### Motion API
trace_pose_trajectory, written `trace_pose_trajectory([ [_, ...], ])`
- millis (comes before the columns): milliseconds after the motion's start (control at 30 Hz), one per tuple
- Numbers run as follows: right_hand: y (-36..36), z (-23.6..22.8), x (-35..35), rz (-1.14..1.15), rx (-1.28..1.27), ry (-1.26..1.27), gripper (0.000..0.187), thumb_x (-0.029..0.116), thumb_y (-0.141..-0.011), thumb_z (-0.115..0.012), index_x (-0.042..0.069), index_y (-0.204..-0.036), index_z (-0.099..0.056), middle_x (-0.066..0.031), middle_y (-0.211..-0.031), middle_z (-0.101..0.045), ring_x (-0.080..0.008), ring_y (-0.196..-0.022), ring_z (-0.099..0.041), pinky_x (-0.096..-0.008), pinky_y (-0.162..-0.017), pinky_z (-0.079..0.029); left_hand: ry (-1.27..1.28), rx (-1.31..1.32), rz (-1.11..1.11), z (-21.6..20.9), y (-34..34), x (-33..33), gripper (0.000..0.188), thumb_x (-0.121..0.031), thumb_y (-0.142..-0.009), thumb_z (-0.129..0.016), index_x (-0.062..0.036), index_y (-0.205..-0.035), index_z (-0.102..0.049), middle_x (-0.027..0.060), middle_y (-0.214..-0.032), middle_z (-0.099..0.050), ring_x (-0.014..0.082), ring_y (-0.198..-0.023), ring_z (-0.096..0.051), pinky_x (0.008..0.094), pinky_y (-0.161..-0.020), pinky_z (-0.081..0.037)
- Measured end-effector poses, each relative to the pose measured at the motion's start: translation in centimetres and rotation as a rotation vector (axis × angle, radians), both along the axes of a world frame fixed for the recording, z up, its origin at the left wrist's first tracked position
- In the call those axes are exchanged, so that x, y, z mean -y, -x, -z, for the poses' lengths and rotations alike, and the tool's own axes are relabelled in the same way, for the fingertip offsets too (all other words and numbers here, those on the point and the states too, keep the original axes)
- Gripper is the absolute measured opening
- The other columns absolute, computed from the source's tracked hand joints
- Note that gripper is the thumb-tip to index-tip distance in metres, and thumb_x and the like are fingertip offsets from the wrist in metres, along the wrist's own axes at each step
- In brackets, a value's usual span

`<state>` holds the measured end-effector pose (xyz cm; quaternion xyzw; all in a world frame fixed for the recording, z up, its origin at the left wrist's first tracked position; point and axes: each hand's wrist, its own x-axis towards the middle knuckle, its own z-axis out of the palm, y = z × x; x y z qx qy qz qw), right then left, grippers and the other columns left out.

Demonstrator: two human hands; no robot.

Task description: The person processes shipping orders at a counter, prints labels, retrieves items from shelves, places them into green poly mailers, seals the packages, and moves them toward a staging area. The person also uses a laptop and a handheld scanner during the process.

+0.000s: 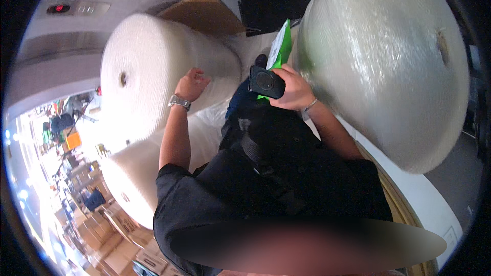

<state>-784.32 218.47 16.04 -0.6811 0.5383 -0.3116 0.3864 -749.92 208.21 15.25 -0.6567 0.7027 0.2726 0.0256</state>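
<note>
My right hand (296, 89) is closed around a black phone-like device (267, 83) with a round disc on the side that shows. A bright green and white packet (280, 46) stands up behind the device, seemingly in the same grip; its lower part is mostly hidden. My left hand (192, 85), with a metal watch on the wrist, is over the side of a large white bubble wrap roll (153, 61). Its fingers are loosely bent and apart, with nothing in them. Whether they touch the roll I cannot tell.
A huge plastic-wrapped roll (378, 61) rises close on my right. Another white roll (138, 174) lies at lower left. Behind the left roll leans a cardboard sheet (204, 13). Many cardboard boxes (123, 255) are stacked beyond, and a wall panel (76, 8) has a red light.
</note>
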Motion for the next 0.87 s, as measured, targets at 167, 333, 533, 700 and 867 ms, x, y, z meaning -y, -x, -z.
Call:
trace_pose_trajectory([
  [167,-2.1,6.0,5.3,0.192,-0.01,0.037,0.073,0.026,-0.056,-0.081,0.0,-0.118,-0.054,-0.0194,-0.116,-0.053,-0.0344,-0.109,-0.055,-0.0398,-0.096,-0.044,0.036,-0.245,0.401,8.5,0.4,12.1,0.046,-0.032,-0.082,-0.066,-0.0049,-0.117,-0.052,0.0144,-0.099,-0.068,0.0332,-0.095,-0.065,0.0411,-0.082,-0.051],
  [333,-2.4,5.6,15.6,0.257,0.031,0.017,0.079,0.026,-0.057,-0.081,0.001,-0.126,-0.051,-0.0178,-0.123,-0.052,-0.0309,-0.116,-0.053,-0.0399,-0.1,-0.041,-0.04,-0.386,0.416,6.4,8.5,23.4,0.05,-0.028,-0.085,-0.066,-0.0062,-0.125,-0.049,0.0129,-0.107,-0.066,0.0287,-0.097,-0.064,0.0374,-0.085,-0.05],
  [533,-0.4,-1.4,28.9,0.218,0.227,0.226,0.077,0.021,-0.062,-0.077,0.002,-0.13,-0.048,-0.0158,-0.126,-0.053,-0.025,-0.108,-0.056,-0.0393,-0.095,-0.043,-0.204,-0.753,0.151,5.5,9.6,31.1,0.063,-0.038,-0.09,-0.062,-0.0031,-0.136,-0.039,0.0162,-0.125,-0.055,0.0252,-0.113,-0.055,0.036,-0.094,-0.044],
  [700,3.6,-8.0,37.9,0.097,0.797,0.231,0.077,0.017,-0.059,-0.076,-0.001,-0.129,-0.048,-0.0126,-0.119,-0.057,-0.0201,-0.106,-0.056,-0.0319,-0.093,-0.043,-0.531,-1.106,0.015,4.6,14.2,35.6,0.069,-0.039,-0.091,-0.06,-0.0012,-0.141,-0.03,0.016,-0.136,-0.043,0.0224,-0.118,-0.049,0.036,-0.097,-0.043],
  [867,11.3,-14.1,48.8,-0.207,0.724,0.365,0.08,0.026,-0.059,-0.069,-0.004,-0.129,-0.046,-0.0166,-0.116,-0.058,-0.0215,-0.098,-0.057,-0.0317,-0.085,-0.045,-0.643,-1.055,0.423,1.2,18.7,40.3,0.064,-0.031,-0.091,-0.062,-0.0005,-0.139,-0.032,0.0144,-0.132,-0.046,0.0205,-0.114,-0.052,0.034,-0.093,-0.046],
])
